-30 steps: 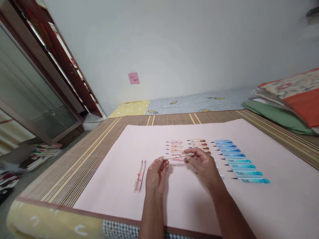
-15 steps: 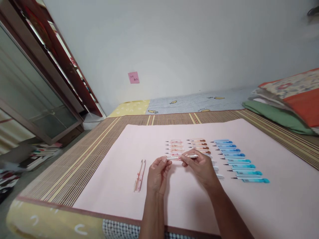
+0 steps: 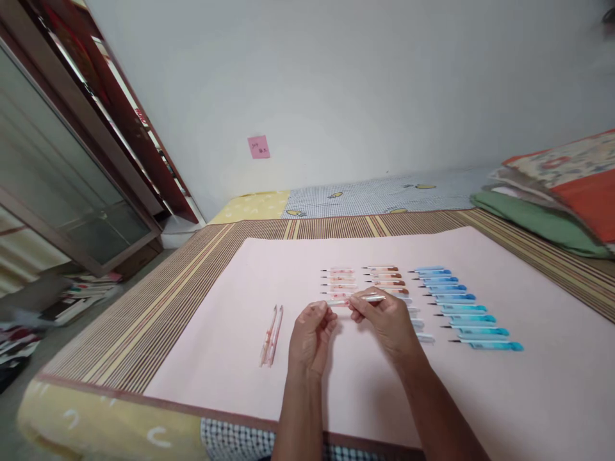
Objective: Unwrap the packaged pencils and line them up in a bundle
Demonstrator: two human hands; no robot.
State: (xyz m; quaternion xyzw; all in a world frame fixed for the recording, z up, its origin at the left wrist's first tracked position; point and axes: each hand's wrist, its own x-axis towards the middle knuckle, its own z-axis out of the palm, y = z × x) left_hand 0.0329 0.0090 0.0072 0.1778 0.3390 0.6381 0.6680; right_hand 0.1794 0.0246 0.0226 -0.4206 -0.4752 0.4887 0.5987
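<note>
Between my two hands a slim white-and-pink pen [image 3: 339, 303] lies sideways above the pink sheet. My left hand [image 3: 311, 333] pinches its left end between thumb and fingers. Farther right along the barrel, my right hand [image 3: 384, 320] grips the same pen, its right end sticking out past the fingers. Two pink pens [image 3: 273, 336] lie side by side on the sheet, left of my left hand. Just beyond my hands is a column of pink-patterned pens [image 3: 341, 278], with brown-ended pens [image 3: 387, 275] beside it. Whitish pens [image 3: 417, 321] are partly hidden by my right hand.
Several blue and turquoise pens [image 3: 466, 307] form a slanting column on the right of the pink sheet [image 3: 216, 365]. Under it is a striped mat [image 3: 139, 320]. Folded cloths [image 3: 552, 218] are stacked at the back right. A pink note [image 3: 259, 147] sticks to the wall.
My hands keep hold of the pen, and my left hand sits slightly farther right. The whole view has shifted a little; the laid-out pens keep their arrangement.
</note>
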